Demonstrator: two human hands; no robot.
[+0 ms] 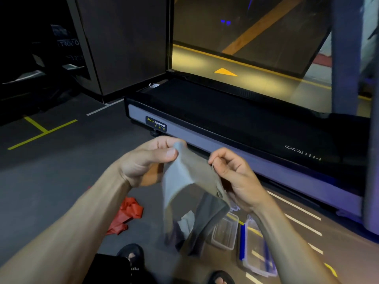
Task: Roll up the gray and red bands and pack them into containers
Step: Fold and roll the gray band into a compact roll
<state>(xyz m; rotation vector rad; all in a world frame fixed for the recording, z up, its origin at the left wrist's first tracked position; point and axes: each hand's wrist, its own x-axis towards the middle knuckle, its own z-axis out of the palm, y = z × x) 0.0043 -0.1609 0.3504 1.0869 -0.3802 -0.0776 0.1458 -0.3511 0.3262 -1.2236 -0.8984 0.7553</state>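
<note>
A gray band (pixel 188 181) hangs spread between my two hands above the floor, its lower part blurred. My left hand (pixel 147 158) pinches its upper left corner between thumb and fingers. My right hand (pixel 231 171) pinches its right edge with curled fingers. The red band (pixel 127 214) lies crumpled on the dark floor below my left forearm. A clear plastic container (pixel 224 232) sits on the floor below the gray band. To its right lies a second clear container with a blue clip (pixel 256 253), partly hidden by my right forearm.
A treadmill (pixel 225 128) with a grey side rail stretches across the floor just beyond my hands. My sandalled feet (pixel 131 255) are at the bottom edge. Yellow and white lines mark the floor. A dark wall panel (pixel 123 44) stands at the back left.
</note>
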